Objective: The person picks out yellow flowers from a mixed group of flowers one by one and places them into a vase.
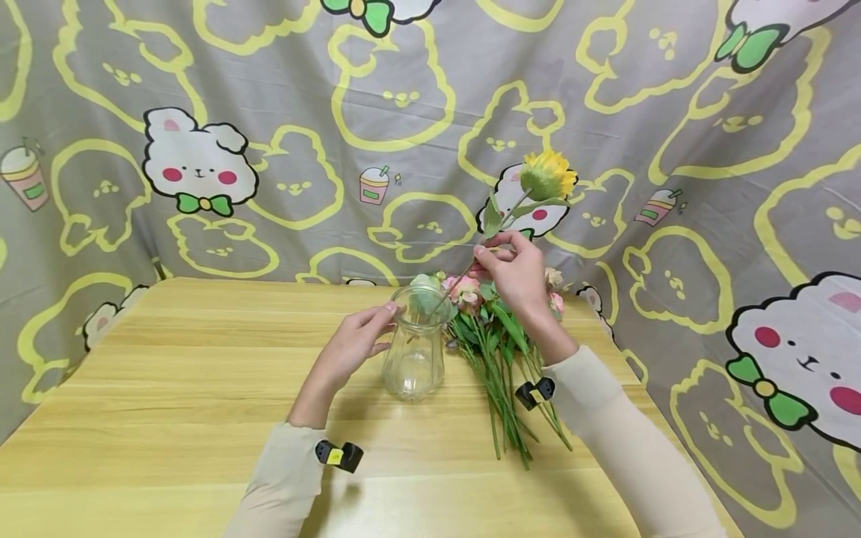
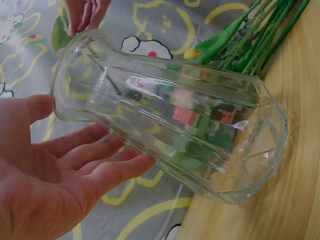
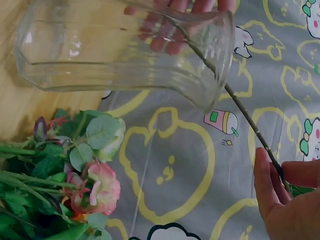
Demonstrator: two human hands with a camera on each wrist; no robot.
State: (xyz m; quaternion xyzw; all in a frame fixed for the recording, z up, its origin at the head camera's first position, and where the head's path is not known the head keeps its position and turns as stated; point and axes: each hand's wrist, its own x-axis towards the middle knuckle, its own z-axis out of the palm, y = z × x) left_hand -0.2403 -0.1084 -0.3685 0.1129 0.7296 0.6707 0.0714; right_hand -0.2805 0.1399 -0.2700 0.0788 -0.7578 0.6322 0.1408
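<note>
A clear glass vase (image 1: 413, 366) with a flared rim stands upright on the table. My left hand (image 1: 353, 340) is at its left side, thumb near the rim; in the left wrist view the fingers (image 2: 117, 167) lie loosely extended along the glass. Between thumb and fingers, my right hand (image 1: 514, 276) pinches the stem of a yellow flower (image 1: 548, 175), whose head tilts up to the right above the vase. In the right wrist view the dark stem (image 3: 245, 115) slants through the vase mouth, its lower end inside.
On the wooden table (image 1: 202, 388), right of the vase, lies a bunch of flowers with long green stems (image 1: 501, 388). A pink bloom (image 3: 97, 190) and leaves are at its far end. A patterned grey cloth (image 1: 289, 97) hangs behind and at the sides.
</note>
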